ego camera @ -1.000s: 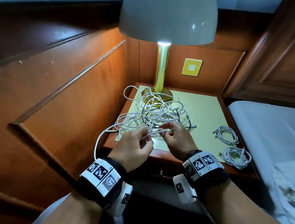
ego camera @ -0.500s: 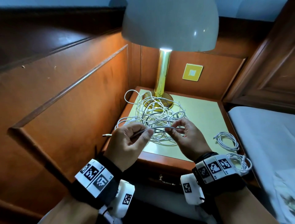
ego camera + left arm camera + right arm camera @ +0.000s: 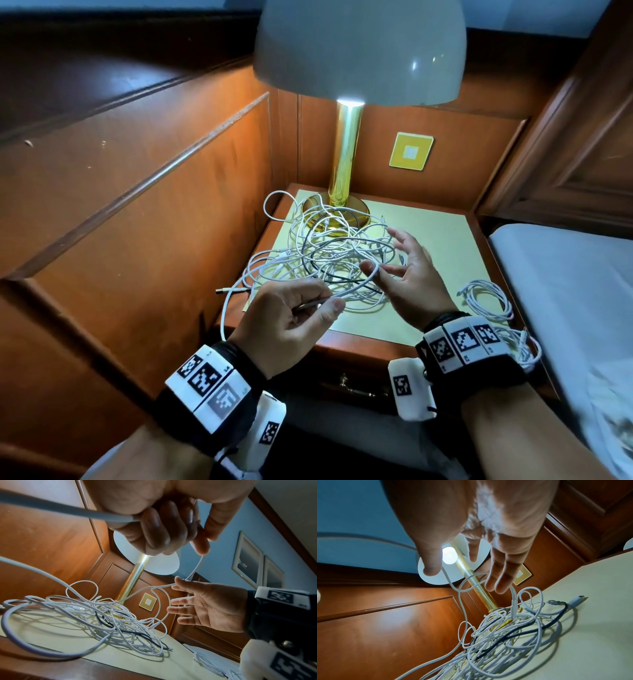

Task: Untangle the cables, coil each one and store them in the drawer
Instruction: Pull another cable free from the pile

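A tangle of white cables (image 3: pixel 329 253) with one dark cable lies on the nightstand's pale mat (image 3: pixel 442 240), against the lamp base. My left hand (image 3: pixel 329 303) hovers above the front edge and pinches one white cable (image 3: pixel 356 289) between thumb and fingers; the left wrist view shows the same pinch (image 3: pixel 200 534). That cable arcs to my right hand (image 3: pixel 394 263), whose fingers are straight and spread. It runs over the thumb there and loops round the fingers (image 3: pixel 178 609). Two coiled white cables (image 3: pixel 486 298) (image 3: pixel 517 346) lie at the right front. The drawer (image 3: pixel 352 387) below is closed.
A brass lamp (image 3: pixel 344 154) with a white shade stands at the back of the nightstand, over the tangle. Wood panelling closes the left and back sides. A bed (image 3: pixel 565 274) lies at the right. A cable end with a plug (image 3: pixel 222 291) hangs over the left edge.
My right hand has let go of its pinch on the cable and spread its fingers. Both hands have risen and drawn apart, and the left hand still pinches the cable.
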